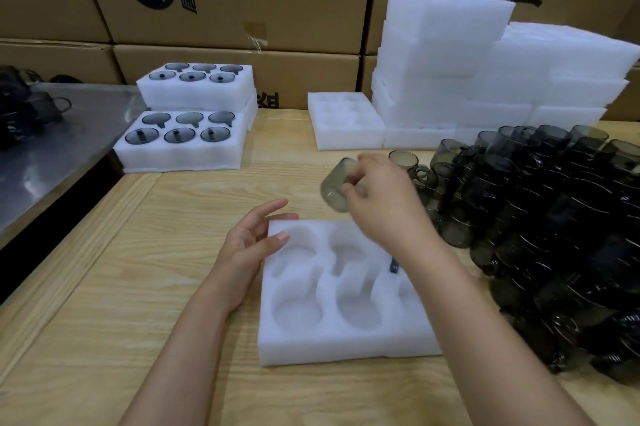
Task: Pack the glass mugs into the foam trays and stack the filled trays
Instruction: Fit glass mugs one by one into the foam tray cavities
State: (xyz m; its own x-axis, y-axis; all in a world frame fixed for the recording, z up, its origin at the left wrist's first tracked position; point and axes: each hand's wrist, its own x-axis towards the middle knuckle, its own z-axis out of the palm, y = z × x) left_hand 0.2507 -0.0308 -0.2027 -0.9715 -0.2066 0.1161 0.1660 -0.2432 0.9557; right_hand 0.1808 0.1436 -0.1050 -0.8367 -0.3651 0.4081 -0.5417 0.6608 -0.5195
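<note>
- The right hand (379,197) grips a smoky grey glass mug (337,185), tilted, in the air just beyond the foam tray's far edge.
- The left hand (254,242) is open with fingers spread, its fingertips touching the near foam tray (332,346) at its far-left corner.
- That white tray lies on the wooden table (138,252) under both hands, with round pockets; a small dark part shows in one beside the right forearm.
- A heap of dark mugs (554,235) lies right of the right hand.
- Filled trays (180,145), each with six mugs, sit beyond the left hand.
</note>
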